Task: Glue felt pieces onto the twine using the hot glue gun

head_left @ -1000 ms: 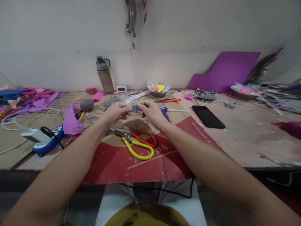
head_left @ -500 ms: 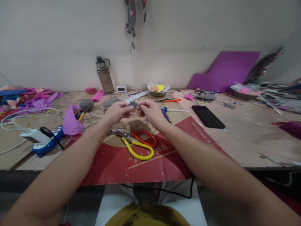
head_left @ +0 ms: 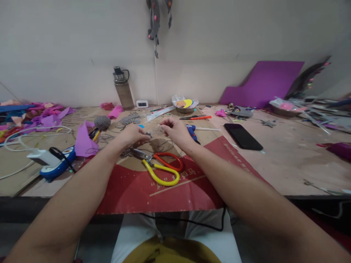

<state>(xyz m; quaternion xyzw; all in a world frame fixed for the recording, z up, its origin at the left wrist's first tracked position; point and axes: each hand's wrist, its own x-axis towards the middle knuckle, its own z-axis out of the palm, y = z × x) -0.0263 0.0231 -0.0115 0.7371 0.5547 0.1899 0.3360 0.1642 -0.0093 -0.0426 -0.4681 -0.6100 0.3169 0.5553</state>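
Note:
My left hand [head_left: 135, 135] is closed, palm down, with a small dark grey piece [head_left: 148, 134] showing at its fingertips; the kind of piece is too small to tell. My right hand [head_left: 175, 132] is pinched a short way to the right, and a tiny pale bit shows at its fingertips that I cannot make out. Scissors [head_left: 164, 178] with one red and one yellow handle lie on the red printed sheet [head_left: 123, 197] below my hands. Loose grey yarn [head_left: 126, 152] lies close by my left wrist. Partly hidden behind my right hand is a blue glue gun [head_left: 192, 132].
A ball of grey yarn [head_left: 102, 123], purple felt [head_left: 85, 140] and a blue power strip [head_left: 57, 170] lie left. A water bottle [head_left: 123, 89] stands behind. A phone [head_left: 242, 136] and a grey star [head_left: 268, 123] lie right. An orange-handled tool [head_left: 200, 117] lies beyond my right hand.
My hands have moved apart. The grey piece held between both is now at my left fingertips, lower and to the left. The scissors stay in place.

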